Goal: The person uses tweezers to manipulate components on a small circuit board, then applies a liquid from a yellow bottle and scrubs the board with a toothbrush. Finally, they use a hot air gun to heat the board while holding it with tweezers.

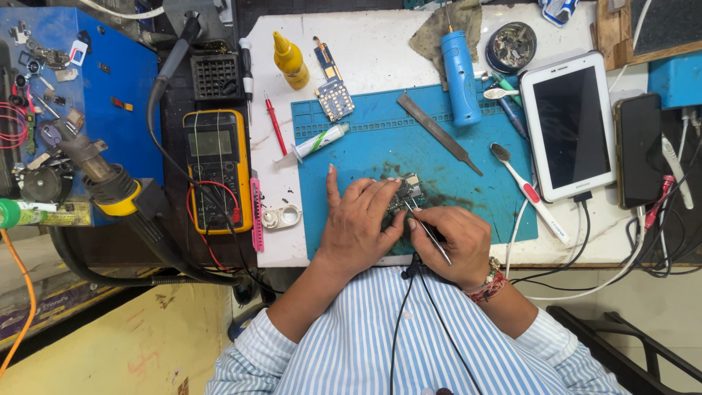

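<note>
Hands (358, 227) (tweezers (431, 238)) grip board (406, 194).

Blue mat (468, 157) mid-bench. Small circuit board (406, 194) on the mat near its 6 o'clock edge, left hand (356, 227) at the board's 8, right hand (453, 245) at its 5. Metal file (439, 133) at 1 o'clock of the board, syringe (313, 145) at 10. Tablet (570, 124) off the mat at 3, phone (639, 148) beyond it. Multimeter (217, 170) off the mat at 9.
</note>
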